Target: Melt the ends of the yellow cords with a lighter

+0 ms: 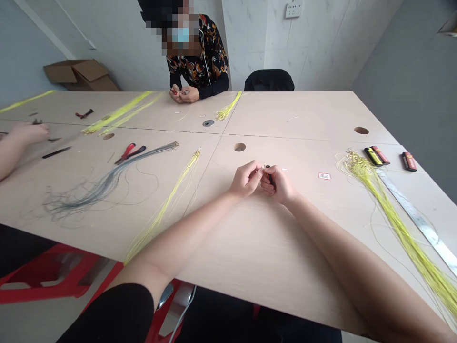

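My left hand (246, 179) and my right hand (278, 185) meet over the middle of the table (250, 247). The fingers of my left hand are pinched on something too small to make out, perhaps the end of a thin line. My right hand is closed around a small dark tool (270, 178) with a bit of orange on it; its tip lies by the left fingertips. A bundle of yellow line (396, 214) lies to the right, its looped end towards the back. Another thin yellow bundle (171, 193) lies to the left of my hands.
Grey lines (110, 178), red-and-black pliers (129, 153) and more yellow bundles (121, 112) lie left. A metal ruler (417, 219) and red-and-black items (409, 161) lie right. A masked person (200, 57) works opposite; another person's hand (26, 133) is at far left.
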